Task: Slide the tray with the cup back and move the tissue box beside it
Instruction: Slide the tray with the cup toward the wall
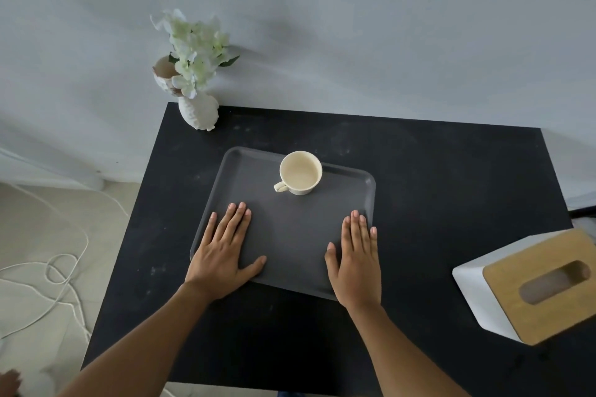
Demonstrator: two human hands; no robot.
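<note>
A dark grey tray [351, 180] lies in the middle of the black table [435, 177], turned slightly clockwise. A cream cup [300, 172] stands upright near the tray's far edge, handle pointing to the near left. My left hand [224, 255] rests flat on the tray's near left part, fingers together, thumb spread. My right hand [354, 263] lies flat on the tray's near right part. Neither hand grips anything. The tissue box [532, 287], white with a wooden slotted lid, stands at the table's right edge, apart from the tray.
A white vase with pale flowers [197, 74] stands at the table's far left corner, against the grey wall. White cord [58, 274] loops on the floor to the left. Bare table surface lies behind the tray and between tray and tissue box.
</note>
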